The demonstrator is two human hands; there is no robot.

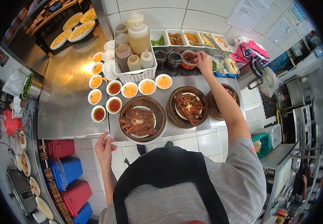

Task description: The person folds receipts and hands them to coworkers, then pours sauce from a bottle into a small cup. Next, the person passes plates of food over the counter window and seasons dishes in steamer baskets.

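Note:
My right hand (204, 62) reaches over a glass jar of red sauce (188, 64), fingers pinched together at its rim; what they hold is hidden. Two jars of dark sauce (175, 59) stand beside it on the left. My left hand (104, 148) hangs at the counter's front edge, fingers loosely apart and holding nothing. Near it is a bamboo steamer (161, 121) with a plate of braised chicken feet (139, 121) topped with chopped garlic. A second steamer (173, 117) of chicken feet (188, 106) sits to the right, and a third steamer (214, 110) is partly behind my right forearm.
Small bowls of orange sauce (147, 86) and red-brown sauce (114, 105) line the steel counter (60, 104). A white basket (136, 76) holds squeeze bottles (139, 37). Topping trays (175, 39) run along the wall. Red and blue bins (73, 198) stand lower left.

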